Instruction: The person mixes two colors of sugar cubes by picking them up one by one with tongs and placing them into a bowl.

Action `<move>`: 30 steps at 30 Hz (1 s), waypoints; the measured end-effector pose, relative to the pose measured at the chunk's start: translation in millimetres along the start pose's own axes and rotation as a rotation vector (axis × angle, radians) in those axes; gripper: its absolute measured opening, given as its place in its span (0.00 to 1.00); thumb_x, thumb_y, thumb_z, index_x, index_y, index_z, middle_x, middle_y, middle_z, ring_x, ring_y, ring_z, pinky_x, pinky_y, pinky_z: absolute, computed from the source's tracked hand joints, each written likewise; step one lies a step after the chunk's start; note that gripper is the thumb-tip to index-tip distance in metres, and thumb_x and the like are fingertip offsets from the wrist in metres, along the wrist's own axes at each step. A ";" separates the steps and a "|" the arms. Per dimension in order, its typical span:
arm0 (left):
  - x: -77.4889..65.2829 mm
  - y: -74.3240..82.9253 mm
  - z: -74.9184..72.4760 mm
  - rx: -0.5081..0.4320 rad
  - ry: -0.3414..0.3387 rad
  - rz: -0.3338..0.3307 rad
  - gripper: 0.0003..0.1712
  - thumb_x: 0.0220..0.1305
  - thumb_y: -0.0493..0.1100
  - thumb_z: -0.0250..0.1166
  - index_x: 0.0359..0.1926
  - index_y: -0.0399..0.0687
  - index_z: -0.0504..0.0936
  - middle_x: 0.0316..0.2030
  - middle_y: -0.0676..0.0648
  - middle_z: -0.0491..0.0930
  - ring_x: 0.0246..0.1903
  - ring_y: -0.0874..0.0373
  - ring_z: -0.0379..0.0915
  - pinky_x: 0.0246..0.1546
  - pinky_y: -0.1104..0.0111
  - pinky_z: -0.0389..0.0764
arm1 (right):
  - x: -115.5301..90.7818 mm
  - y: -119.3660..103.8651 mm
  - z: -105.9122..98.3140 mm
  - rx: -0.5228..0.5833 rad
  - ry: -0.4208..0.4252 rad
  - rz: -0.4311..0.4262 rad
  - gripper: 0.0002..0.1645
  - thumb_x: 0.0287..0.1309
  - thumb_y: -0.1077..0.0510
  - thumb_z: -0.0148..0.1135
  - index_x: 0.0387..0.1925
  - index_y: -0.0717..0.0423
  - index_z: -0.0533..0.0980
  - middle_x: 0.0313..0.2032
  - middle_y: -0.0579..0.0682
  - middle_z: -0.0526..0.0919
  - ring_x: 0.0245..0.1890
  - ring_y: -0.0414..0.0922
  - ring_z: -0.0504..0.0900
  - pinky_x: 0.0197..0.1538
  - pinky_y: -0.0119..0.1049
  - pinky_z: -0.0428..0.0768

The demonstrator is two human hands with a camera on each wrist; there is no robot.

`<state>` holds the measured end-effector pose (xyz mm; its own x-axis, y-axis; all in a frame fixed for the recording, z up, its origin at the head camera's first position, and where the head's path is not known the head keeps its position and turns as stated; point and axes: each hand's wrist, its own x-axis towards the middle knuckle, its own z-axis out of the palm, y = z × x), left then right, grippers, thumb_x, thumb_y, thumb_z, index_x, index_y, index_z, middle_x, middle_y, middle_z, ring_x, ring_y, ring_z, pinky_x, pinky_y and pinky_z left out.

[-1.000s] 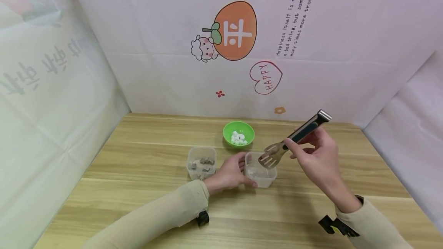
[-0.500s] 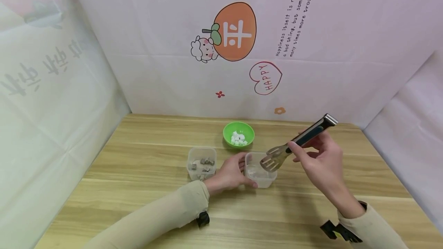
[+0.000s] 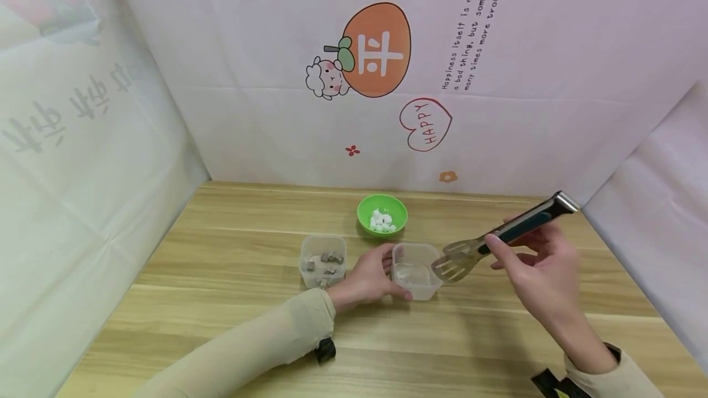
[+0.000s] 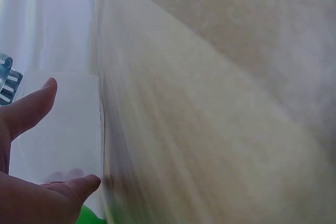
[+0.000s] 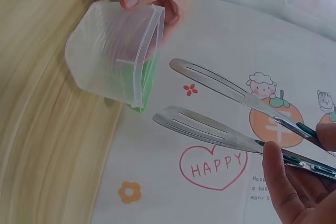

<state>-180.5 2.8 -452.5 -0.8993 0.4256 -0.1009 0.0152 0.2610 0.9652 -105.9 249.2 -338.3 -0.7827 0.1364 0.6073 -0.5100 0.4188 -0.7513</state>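
Note:
My left hand (image 3: 367, 275) holds a see-through plastic container (image 3: 423, 292) by its left side. Its thumb is at the near corner and its fingers reach round the far one. In the left wrist view, the thumb and fingers lie along the container's wall (image 4: 63, 129). My right hand (image 3: 544, 281) grips metal tongs (image 3: 522, 226) by their dark handles. The slotted heads point left, over the container's right rim in the head view. The right wrist view shows the tongs' two arms (image 5: 210, 134) spread, with nothing between them, beside the container's mouth.
Left of my left hand stands a second plastic container (image 3: 323, 240) with several small grey pieces (image 3: 332, 257). Behind the two containers sits a green bowl (image 3: 395, 204) holding several white cubes (image 3: 381, 221). A printed white curtain (image 3: 249, 128) borders the wooden table (image 3: 221, 324).
My right hand has moved right and slightly toward me with the tongs, so their heads go from over the container's middle to its right rim. The left hand and container stay put.

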 end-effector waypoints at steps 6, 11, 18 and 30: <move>0.8 0.2 1.7 0.034 0.008 0.002 0.61 0.40 0.32 0.88 0.76 0.38 0.66 0.71 0.41 0.73 0.69 0.47 0.71 0.70 0.63 0.74 | -8.5 -1.5 -15.7 -0.022 0.011 0.038 0.22 0.53 0.81 0.71 0.50 0.70 0.77 0.37 0.52 0.86 0.31 0.40 0.87 0.26 0.29 0.87; 1.1 3.4 3.3 0.051 0.006 0.007 0.61 0.40 0.33 0.88 0.76 0.39 0.66 0.70 0.41 0.74 0.69 0.47 0.71 0.69 0.62 0.74 | -17.2 -4.4 -26.5 -0.036 0.050 0.123 0.22 0.53 0.81 0.71 0.49 0.67 0.79 0.36 0.52 0.87 0.31 0.40 0.87 0.26 0.29 0.87; 4.5 4.4 9.4 0.036 0.015 0.000 0.62 0.40 0.32 0.88 0.76 0.40 0.66 0.70 0.42 0.74 0.68 0.48 0.72 0.69 0.62 0.75 | -26.9 -0.5 -38.4 0.005 0.097 0.188 0.23 0.52 0.83 0.70 0.49 0.68 0.79 0.35 0.52 0.88 0.30 0.40 0.87 0.25 0.29 0.87; 16.2 3.0 23.1 0.051 0.011 0.017 0.62 0.38 0.34 0.89 0.75 0.42 0.68 0.68 0.44 0.76 0.66 0.51 0.74 0.67 0.66 0.76 | -41.2 0.7 -45.1 -0.108 0.090 0.224 0.22 0.52 0.81 0.72 0.48 0.68 0.79 0.34 0.49 0.88 0.30 0.39 0.87 0.26 0.31 0.87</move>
<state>-184.9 30.4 -456.8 -0.9035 0.4208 -0.0813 0.0529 0.2976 0.9532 -57.9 284.3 -352.3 -0.8346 0.3140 0.4527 -0.2824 0.4616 -0.8409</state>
